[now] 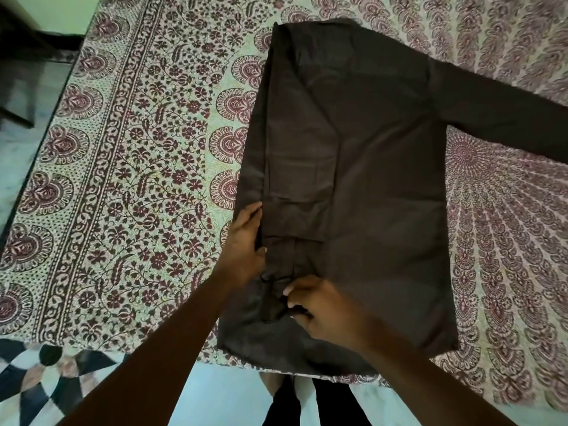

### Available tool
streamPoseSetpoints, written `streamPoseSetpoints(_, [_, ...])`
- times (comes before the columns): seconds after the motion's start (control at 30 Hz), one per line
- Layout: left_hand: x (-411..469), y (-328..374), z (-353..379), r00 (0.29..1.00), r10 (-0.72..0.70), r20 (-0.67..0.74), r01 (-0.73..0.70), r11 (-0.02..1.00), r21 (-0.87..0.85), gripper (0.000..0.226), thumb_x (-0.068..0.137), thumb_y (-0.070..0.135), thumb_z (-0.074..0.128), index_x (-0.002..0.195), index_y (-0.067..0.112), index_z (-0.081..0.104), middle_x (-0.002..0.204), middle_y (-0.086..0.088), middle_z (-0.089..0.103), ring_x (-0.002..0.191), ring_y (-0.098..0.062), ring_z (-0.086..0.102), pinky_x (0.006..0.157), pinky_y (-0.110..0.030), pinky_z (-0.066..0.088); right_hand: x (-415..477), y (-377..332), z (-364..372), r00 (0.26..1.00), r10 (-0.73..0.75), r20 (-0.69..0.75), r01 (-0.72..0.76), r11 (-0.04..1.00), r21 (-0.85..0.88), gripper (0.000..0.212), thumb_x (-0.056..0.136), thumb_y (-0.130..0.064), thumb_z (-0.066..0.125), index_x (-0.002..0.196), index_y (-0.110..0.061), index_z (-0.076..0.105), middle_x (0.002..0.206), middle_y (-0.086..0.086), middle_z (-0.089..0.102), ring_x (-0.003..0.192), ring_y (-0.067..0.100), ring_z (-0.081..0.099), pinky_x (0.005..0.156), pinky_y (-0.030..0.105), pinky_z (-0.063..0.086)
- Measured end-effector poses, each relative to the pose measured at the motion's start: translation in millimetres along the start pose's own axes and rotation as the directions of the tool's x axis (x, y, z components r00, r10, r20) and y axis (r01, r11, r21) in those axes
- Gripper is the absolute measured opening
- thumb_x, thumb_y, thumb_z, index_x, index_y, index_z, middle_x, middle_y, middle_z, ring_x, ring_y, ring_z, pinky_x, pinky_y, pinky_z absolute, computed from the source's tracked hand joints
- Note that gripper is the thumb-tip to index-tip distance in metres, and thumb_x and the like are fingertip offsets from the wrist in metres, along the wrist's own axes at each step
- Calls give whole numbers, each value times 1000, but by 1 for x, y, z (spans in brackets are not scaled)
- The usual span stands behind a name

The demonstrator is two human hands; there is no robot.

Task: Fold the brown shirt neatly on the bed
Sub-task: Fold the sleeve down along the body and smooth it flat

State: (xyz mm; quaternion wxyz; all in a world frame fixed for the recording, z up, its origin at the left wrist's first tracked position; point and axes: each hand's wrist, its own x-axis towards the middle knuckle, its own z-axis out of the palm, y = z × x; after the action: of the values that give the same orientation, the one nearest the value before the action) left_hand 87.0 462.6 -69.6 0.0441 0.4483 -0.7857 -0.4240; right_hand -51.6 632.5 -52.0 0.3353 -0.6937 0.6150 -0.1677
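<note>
The brown shirt (378,167) lies flat on the bed, collar end far from me, hem near the bed's front edge. Its left side is folded in over the body, with the left sleeve laid down along the fold. The right sleeve (507,109) stretches out to the right, unfolded. My left hand (246,241) rests on the shirt's folded left edge, fingers extended along it. My right hand (319,312) pinches the folded sleeve's cuff near the hem, fingers curled on the cloth.
The bed is covered by a floral printed sheet (138,179) in maroon and cream. The bed's left edge and pale floor (18,167) show at left, with dark furniture at top left. A patterned floor mat (40,379) lies at bottom left.
</note>
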Motion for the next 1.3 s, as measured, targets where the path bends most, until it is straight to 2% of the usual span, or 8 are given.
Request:
streamPoseSetpoints(0.3, [-19,-9,10,997,-2,-76,-3,998,-65,60,81,6,80,137,20,62,157,-2,30,131,-33,53,102,-52,55,-13,-2,19,981,38,-189,-18,994,105,19,77,-15,73,96,-12,76,114,2,75,93,19,74,78,28,62])
streamPoseSetpoints(0.4, [-23,-14,9,996,28,-89,-27,1000,10,57,78,8,82,132,19,67,159,-7,31,139,-32,44,110,-53,49,-16,2,26,993,26,-116,-16,997,81,20,76,-18,78,95,-12,76,120,3,73,99,18,73,82,27,61])
streamPoseSetpoints(0.5, [-28,-14,3,999,42,9,-43,960,276,70,76,28,86,141,31,61,169,2,18,143,-36,28,114,-61,37,-16,10,21,997,-38,63,39,999,-9,41,80,-46,80,101,-12,76,133,5,67,126,21,61,98,35,57])
streamPoseSetpoints(0.6, [-30,-15,-8,986,-16,165,-58,897,437,98,69,63,82,155,46,37,171,17,-7,152,-24,7,116,-63,22,-9,11,5,992,-122,-11,120,985,-121,55,88,-59,67,122,-15,70,141,7,60,135,25,52,105,38,52])
streamPoseSetpoints(0.7, [-33,-24,-10,971,-6,238,-137,803,580,122,62,81,74,162,46,13,171,16,-18,156,-24,4,114,-66,23,13,16,0,986,-165,-20,151,940,-306,60,99,-52,53,144,-12,55,160,10,43,151,29,37,113,46,43])
streamPoseSetpoints(0.83, [-31,-33,-9,970,19,241,-168,767,619,136,53,95,61,164,39,7,173,9,-11,157,-29,14,108,-73,27,52,62,-12,957,-198,214,284,804,-523,79,102,-68,34,164,-22,20,174,0,8,160,29,10,122,55,24])
streamPoseSetpoints(1.1, [-18,-14,-12,960,119,254,-261,712,652,135,54,85,69,161,15,26,174,-2,-13,159,-36,6,112,-69,26,111,139,-112,993,116,12,-82,773,-629,84,94,-81,10,164,-36,12,174,0,4,160,27,6,119,66,20])
streamPoseSetpoints(1.3, [40,15,-7,965,262,-7,-199,749,632,79,99,54,46,163,12,24,175,-4,6,161,-26,11,122,-52,25,141,137,-110,980,-190,57,185,767,-615,63,109,-47,31,162,-13,27,172,7,16,160,28,7,129,44,16])
